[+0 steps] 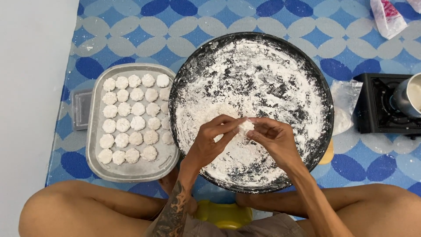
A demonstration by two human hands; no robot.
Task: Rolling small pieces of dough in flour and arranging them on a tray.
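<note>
Both my hands meet over a big round black pan [320,92] dusted with white flour. My left hand [212,140] and my right hand [274,140] pinch one small white dough piece [245,127] between their fingertips, just above the floured pan floor. To the left of the pan lies a rectangular metal tray [127,171] with several round white dough pieces [131,118] set in rows. My left hand is the one nearer the tray.
A blue patterned mat [131,39] covers the floor, with a white wall or floor strip at the left. A black gas stove [381,105] with a metal pot [410,94] stands at the right, a plastic bag [344,103] beside it. My bare knees frame a yellow stool [223,215] below.
</note>
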